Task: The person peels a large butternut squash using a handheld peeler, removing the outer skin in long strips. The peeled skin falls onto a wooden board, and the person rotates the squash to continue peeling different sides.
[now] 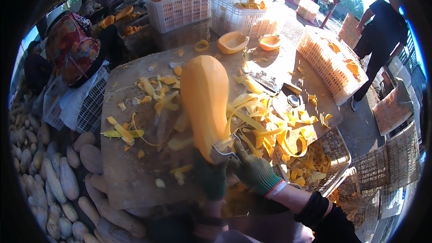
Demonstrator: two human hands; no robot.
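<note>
A large peeled butternut-type squash [206, 94] stretches away from me over the work board, its bulbous end farthest. My left hand [212, 177], in a dark green knit glove, grips its near end from below. In my right hand [254, 168], gloved the same way, is a peeler [225, 152] with a curved metal frame, set against the squash's near right side. A strip of peel [230, 125] hangs beside the blade. Loose yellow-orange peelings [270, 125] are heaped right of the squash.
Two halved squash shells [233, 42] sit at the board's [135, 175] far edge. Crates with squash pieces [180, 6] stand beyond it; another crate [332, 64] is at right. Whole squashes [69, 179] pile up left. A peel-filled crate [337, 162] stands lower right. People are nearby.
</note>
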